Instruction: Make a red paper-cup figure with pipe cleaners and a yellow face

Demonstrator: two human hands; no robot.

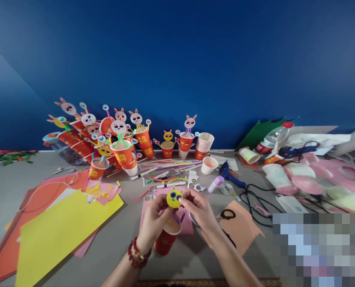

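Observation:
Between both hands I hold a small yellow paper face (174,198) with blue eyes, raised above the table. My left hand (154,220), with a red bead bracelet at the wrist, pinches its left edge. My right hand (198,208) pinches its right edge with the fingertips. Just below the hands a red paper cup (166,239) stands on a pink sheet, with purple pipe cleaner ends (177,218) showing at its rim.
Several finished rabbit-faced red cups (122,153) stand at the back by the blue wall. Yellow and orange paper sheets (60,231) lie left. A blue glue gun (227,174), glue stick (215,184), scissors (225,215), black cables and pink paper plates (306,183) crowd the right.

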